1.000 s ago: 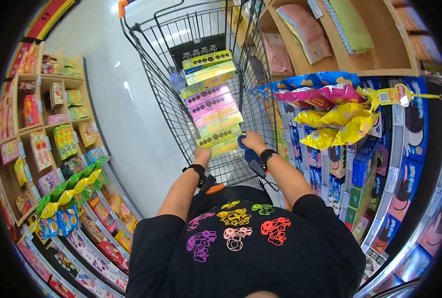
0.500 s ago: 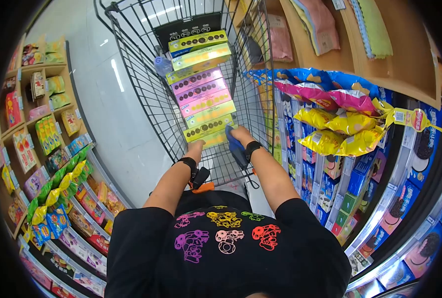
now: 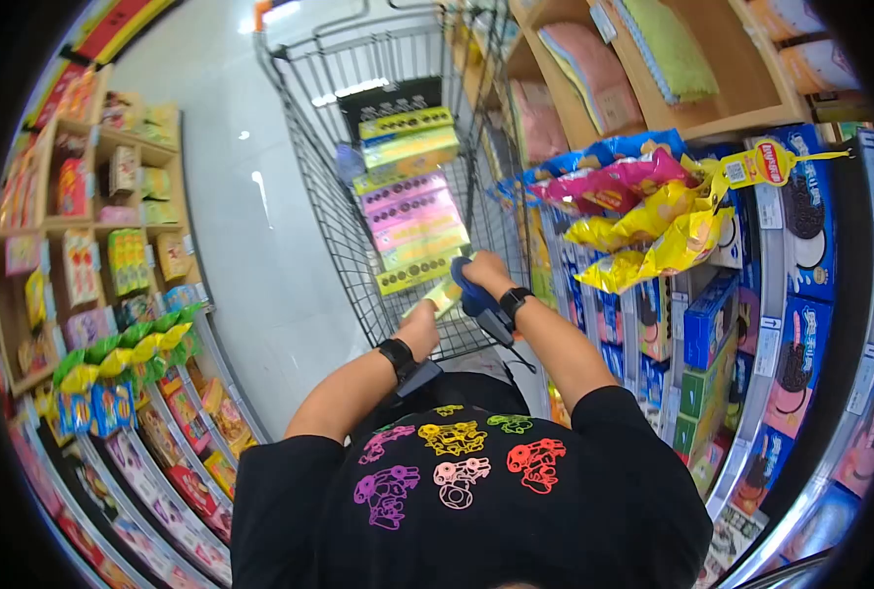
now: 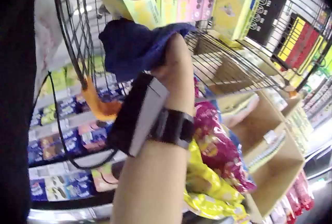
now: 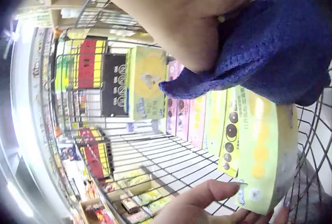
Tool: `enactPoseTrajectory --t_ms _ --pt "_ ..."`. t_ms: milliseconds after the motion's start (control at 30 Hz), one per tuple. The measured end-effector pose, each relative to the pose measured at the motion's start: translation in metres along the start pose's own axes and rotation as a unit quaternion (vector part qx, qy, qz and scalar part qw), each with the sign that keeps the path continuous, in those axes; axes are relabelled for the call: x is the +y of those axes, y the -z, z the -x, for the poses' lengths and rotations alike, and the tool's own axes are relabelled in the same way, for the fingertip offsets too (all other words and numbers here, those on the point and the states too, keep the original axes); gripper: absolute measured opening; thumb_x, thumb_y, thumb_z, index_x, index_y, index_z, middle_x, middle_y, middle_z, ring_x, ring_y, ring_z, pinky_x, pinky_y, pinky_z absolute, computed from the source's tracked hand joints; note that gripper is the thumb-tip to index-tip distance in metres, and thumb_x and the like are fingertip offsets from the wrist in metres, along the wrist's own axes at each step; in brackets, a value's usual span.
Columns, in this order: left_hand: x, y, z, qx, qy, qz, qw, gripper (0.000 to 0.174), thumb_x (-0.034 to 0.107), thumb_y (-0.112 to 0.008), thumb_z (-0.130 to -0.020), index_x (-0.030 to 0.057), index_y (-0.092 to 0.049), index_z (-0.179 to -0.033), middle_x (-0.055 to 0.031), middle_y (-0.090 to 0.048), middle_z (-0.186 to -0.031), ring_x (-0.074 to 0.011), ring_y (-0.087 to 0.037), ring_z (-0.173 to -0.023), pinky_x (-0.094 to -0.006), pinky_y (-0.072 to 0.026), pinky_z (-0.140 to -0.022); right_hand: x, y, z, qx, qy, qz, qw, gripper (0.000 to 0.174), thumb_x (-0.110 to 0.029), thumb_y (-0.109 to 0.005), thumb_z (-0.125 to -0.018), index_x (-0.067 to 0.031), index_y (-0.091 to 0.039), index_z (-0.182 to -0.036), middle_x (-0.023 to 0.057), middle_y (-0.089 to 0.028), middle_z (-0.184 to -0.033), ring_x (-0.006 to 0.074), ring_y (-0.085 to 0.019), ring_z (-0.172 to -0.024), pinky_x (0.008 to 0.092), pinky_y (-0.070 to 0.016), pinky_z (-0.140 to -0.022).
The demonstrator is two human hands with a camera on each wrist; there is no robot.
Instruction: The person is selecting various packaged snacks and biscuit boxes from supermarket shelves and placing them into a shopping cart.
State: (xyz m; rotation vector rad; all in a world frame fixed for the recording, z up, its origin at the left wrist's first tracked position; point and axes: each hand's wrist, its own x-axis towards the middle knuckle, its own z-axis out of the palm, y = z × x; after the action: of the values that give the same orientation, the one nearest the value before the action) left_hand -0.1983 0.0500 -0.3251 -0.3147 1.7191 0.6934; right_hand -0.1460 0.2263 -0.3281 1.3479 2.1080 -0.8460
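Observation:
In the head view my left hand (image 3: 419, 331) grips the near end of a pale yellow-green cookie box (image 3: 446, 294), which lies slanted at the near end of a row. The right wrist view shows the left thumb on top of this box (image 5: 264, 151) and the fingers beneath. My right hand (image 3: 486, 273) holds a bunched dark blue cloth (image 5: 280, 47) against the box's other end. Behind it, more yellow-green and pink boxes (image 3: 412, 209) line up in a black wire shopping cart (image 3: 331, 201). The cloth (image 4: 137, 47) hides most of the right fingers in the left wrist view.
Snack bags in yellow, pink and blue (image 3: 643, 221) hang close by the cart's right side. Shelves with blue cookie packs (image 3: 712, 314) run along the right, below folded towels (image 3: 594, 74). A snack shelf (image 3: 113, 226) stands left across the shiny floor (image 3: 260, 255).
The nearest box has turned from lying straight across the row to a slant. My left hand has come nearer to me and rightward with its end; the right hand stays at the other end.

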Motion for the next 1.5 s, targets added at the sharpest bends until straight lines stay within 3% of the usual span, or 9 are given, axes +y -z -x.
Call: enactPoseTrajectory --t_ms 67,533,667,967,1233,1300,1367,1433,1500 --pt "0.030 -0.019 0.054 0.055 0.158 0.200 0.966 0.046 0.031 -0.050 -0.071 -0.0002 -0.050 -0.105 -0.0151 -0.053 -0.099 -0.0261 -0.052 -0.083 -0.0362 -0.0425 -0.067 -0.015 0.024 0.022 0.033 0.052 0.043 0.997 0.034 -0.027 -0.059 -0.069 0.0017 -0.064 -0.087 0.0210 -0.062 -0.090 0.0357 -0.060 -0.085 0.0407 -0.0485 -0.075" --pt "0.003 -0.012 0.209 -0.150 -0.076 0.736 0.656 0.060 0.042 -0.037 -0.078 0.0050 -0.038 -0.125 -0.0131 -0.037 -0.129 -0.0265 -0.038 -0.116 -0.0418 -0.0217 -0.102 -0.082 0.157 0.276 0.369 0.523 0.075 0.765 0.047 -0.013 -0.061 -0.061 -0.0009 -0.051 -0.105 0.0154 -0.058 -0.099 0.0320 -0.060 -0.070 0.0392 -0.0487 -0.058" --pt "-0.008 0.023 0.229 -0.217 -0.326 0.675 0.625 0.068 0.050 -0.037 -0.080 -0.0053 -0.033 -0.120 -0.0168 -0.033 -0.126 -0.0345 -0.039 -0.112 -0.0525 -0.0327 -0.094 -0.054 0.173 0.377 0.408 0.612 0.049 0.676 0.059 -0.008 -0.061 -0.058 -0.0018 -0.049 -0.116 0.0148 -0.058 -0.106 0.0257 -0.058 -0.058 0.0330 -0.0466 -0.051" --pt "-0.033 0.058 0.301 -0.351 -0.365 0.588 0.631 0.058 0.043 -0.041 -0.085 -0.0052 -0.041 -0.117 -0.0179 -0.045 -0.117 -0.0273 -0.047 -0.108 -0.0407 -0.0409 -0.092 -0.054 0.134 0.429 0.262 0.846 -0.052 0.461 0.040 -0.002 -0.059 -0.064 -0.0017 -0.059 -0.104 0.0157 -0.059 -0.106 0.0228 -0.062 -0.065 0.0259 -0.0480 -0.053" --pt "-0.069 0.105 0.303 -0.399 -0.413 0.662 0.482 0.046 0.034 -0.038 -0.089 -0.0007 -0.047 -0.117 -0.0199 -0.051 -0.115 -0.0239 -0.054 -0.102 -0.0353 -0.0482 -0.085 -0.063 0.148 0.445 0.135 0.665 -0.436 0.591 0.034 -0.012 -0.057 -0.079 0.0008 -0.050 -0.110 0.0156 -0.053 -0.116 0.0184 -0.053 -0.103 0.0300 -0.0413 -0.089" --pt "-0.078 0.107 0.325 0.026 -0.643 0.305 0.702 0.045 0.033 -0.036 -0.089 0.0011 -0.046 -0.120 -0.0199 -0.053 -0.112 -0.0260 -0.056 -0.098 -0.0375 -0.0495 -0.082 -0.073 0.149 0.451 0.088 0.658 -0.496 0.559 0.033 -0.012 -0.056 -0.079 0.0003 -0.050 -0.110 0.0164 -0.052 -0.117 0.0192 -0.052 -0.104 0.0307 -0.0402 -0.090" --pt "-0.086 0.111 0.357 0.029 -0.629 0.243 0.738 0.046 0.035 -0.035 -0.090 0.0035 -0.044 -0.122 -0.0183 -0.054 -0.112 -0.0286 -0.056 -0.098 -0.0402 -0.0474 -0.084 -0.083 0.143 0.460 0.102 0.679 -0.490 0.536 0.034 -0.014 -0.056 -0.080 -0.0001 -0.050 -0.110 0.0168 -0.051 -0.118 0.0189 -0.051 -0.105 0.0310 -0.0395 -0.091" --pt "-0.094 0.117 0.380 -0.406 -0.428 0.510 0.626 0.049 0.040 -0.033 -0.090 0.0066 -0.043 -0.125 -0.0151 -0.055 -0.114 -0.0317 -0.055 -0.101 -0.0433 -0.0417 -0.090 -0.088 0.129 0.475 0.124 0.745 -0.363 0.546 0.036 -0.015 -0.055 -0.079 -0.0008 -0.051 -0.112 0.0151 -0.052 -0.119 0.0202 -0.050 -0.108 0.0323 -0.0385 -0.092" --pt "-0.100 0.117 0.379 -0.350 -0.475 0.514 0.623 0.055 0.045 -0.029 -0.090 0.0031 -0.043 -0.122 -0.0174 -0.054 -0.113 -0.0290 -0.059 -0.093 -0.0404 -0.0482 -0.083 -0.090 0.115 0.486 0.061 0.787 -0.267 0.553 0.037 -0.008 -0.054 -0.078 -0.0014 -0.052 -0.114 0.0146 -0.052 -0.119 0.0222 -0.051 -0.109 0.0335 -0.0382 -0.092"
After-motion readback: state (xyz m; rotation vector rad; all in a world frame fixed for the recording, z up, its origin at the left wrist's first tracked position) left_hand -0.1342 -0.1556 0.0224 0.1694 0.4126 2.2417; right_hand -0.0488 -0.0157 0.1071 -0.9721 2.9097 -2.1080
